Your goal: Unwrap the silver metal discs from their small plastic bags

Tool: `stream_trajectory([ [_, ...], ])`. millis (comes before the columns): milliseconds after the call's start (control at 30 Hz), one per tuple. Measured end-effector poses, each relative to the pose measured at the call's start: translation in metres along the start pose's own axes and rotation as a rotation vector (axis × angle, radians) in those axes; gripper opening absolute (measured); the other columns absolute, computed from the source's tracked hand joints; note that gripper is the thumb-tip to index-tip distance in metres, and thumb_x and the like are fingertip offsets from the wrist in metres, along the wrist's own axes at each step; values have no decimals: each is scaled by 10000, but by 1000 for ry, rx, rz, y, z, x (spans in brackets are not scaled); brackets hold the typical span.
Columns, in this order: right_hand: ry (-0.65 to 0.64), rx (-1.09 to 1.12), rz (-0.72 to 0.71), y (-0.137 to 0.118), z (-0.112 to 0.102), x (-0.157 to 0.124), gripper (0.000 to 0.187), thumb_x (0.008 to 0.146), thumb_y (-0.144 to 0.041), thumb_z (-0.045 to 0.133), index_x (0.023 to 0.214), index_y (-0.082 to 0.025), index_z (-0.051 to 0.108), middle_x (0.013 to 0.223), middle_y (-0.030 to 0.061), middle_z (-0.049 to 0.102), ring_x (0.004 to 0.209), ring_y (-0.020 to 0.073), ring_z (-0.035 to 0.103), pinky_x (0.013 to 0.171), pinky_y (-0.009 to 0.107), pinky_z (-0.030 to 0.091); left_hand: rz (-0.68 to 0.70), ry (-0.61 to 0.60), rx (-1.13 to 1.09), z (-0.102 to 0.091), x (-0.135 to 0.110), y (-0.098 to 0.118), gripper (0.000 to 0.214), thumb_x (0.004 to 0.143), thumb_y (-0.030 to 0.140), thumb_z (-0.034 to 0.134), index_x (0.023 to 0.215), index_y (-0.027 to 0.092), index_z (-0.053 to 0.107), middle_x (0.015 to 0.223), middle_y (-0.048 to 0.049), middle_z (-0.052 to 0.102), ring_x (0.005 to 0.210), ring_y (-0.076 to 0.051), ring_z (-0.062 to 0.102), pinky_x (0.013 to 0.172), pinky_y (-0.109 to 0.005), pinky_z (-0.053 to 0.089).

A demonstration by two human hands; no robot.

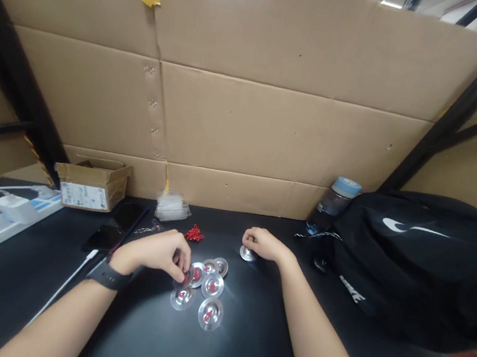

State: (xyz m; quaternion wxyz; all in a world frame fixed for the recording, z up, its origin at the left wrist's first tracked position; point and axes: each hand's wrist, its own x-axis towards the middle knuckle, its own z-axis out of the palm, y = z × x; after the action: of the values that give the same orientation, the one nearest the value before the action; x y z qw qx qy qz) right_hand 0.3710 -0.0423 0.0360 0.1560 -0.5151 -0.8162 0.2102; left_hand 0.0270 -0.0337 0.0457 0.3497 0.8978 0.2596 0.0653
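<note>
Open black bench (147,336) surface is left bare along the near edge, between the forearms. At mid-bench a cluster of metal discs (206,291) is laid. One disc at the cluster's left side is pinched by the left hand (158,253); a separate disc (248,253) is gripped by the right hand (262,244). Toward the far edge are seen red cords (194,233), a cardboard box (92,184), and a bottle (334,206).

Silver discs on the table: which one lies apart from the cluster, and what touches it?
The lone silver disc under the right hand fingertips, right of the cluster by the left hand.
</note>
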Motion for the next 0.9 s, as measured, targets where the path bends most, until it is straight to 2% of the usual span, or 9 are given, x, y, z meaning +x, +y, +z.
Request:
stream_trajectory([
  [100, -15, 9, -4, 1, -2, -2, 108, 882, -181, 607, 845, -176, 708, 719, 6, 705, 654, 138, 629, 642, 220, 424, 15, -6, 42, 13, 4, 11, 81, 726, 255, 751, 788, 241, 802, 668, 22, 744, 602, -126, 663, 584, -184, 445],
  [267, 57, -3, -29, -6, -9, -4, 137, 911, -190, 584, 842, -170, 701, 755, 19, 685, 700, 145, 622, 689, 241, 431, -19, 67, 137, 19, 5, 20, 158, 650, 133, 672, 724, 233, 770, 629, 37, 721, 558, -124, 655, 559, -187, 437],
  [367, 137, -3, -68, -23, -8, -3, 149, 945, -209, 554, 902, -178, 693, 874, 38, 670, 785, 149, 615, 749, 259, 447, -64, 100, 154, 13, 2, 18, 195, 587, 102, 650, 705, 220, 751, 630, 38, 714, 548, -128, 641, 528, -190, 422],
  [433, 202, 46, -147, -41, -1, -1, 97, 918, -240, 624, 981, -195, 683, 982, 47, 662, 861, 160, 614, 783, 271, 467, -76, 120, 111, 8, 1, 16, 193, 583, 101, 640, 705, 208, 744, 627, 35, 705, 551, -130, 632, 525, -191, 419],
  [467, 251, 92, -204, -52, 5, 0, 200, 871, -271, 702, 1057, -207, 666, 1049, 56, 654, 922, 176, 612, 800, 282, 480, -71, 138, 79, 5, 1, 15, 178, 590, 105, 637, 701, 199, 739, 624, 33, 698, 557, -129, 626, 536, -192, 423],
  [533, 291, 206, -314, -75, 20, 1, 556, 735, -352, 847, 1221, -244, 599, 1195, 71, 620, 1044, 208, 602, 838, 305, 505, -46, 216, -5, 2, 4, 13, 135, 619, 119, 635, 703, 175, 725, 623, 26, 682, 574, -127, 609, 564, -198, 429],
  [600, 275, 293, -398, -95, 38, 3, 694, 655, -377, 899, 1256, -259, 574, 1252, 73, 601, 1097, 220, 600, 870, 316, 522, -14, 346, -101, 1, 8, 14, 112, 657, 135, 629, 725, 151, 716, 645, 14, 677, 607, -129, 601, 599, -207, 443],
  [733, 310, 340, -367, -115, 56, 5, 492, 787, -319, 800, 1220, -253, 577, 1140, 54, 659, 1017, 197, 645, 868, 321, 536, 31, 533, -219, 8, 16, 17, 129, 723, 171, 634, 801, 128, 728, 726, -20, 711, 681, -150, 627, 657, -236, 479],
  [900, 308, 190, -278, -94, 31, 3, 463, 759, -235, 810, 1171, -235, 599, 1074, 38, 667, 920, 175, 648, 840, 304, 519, -28, 735, 76, 8, 20, 4, 118, 782, 209, 642, 821, 173, 747, 762, -22, 741, 699, -161, 654, 688, -240, 483],
])
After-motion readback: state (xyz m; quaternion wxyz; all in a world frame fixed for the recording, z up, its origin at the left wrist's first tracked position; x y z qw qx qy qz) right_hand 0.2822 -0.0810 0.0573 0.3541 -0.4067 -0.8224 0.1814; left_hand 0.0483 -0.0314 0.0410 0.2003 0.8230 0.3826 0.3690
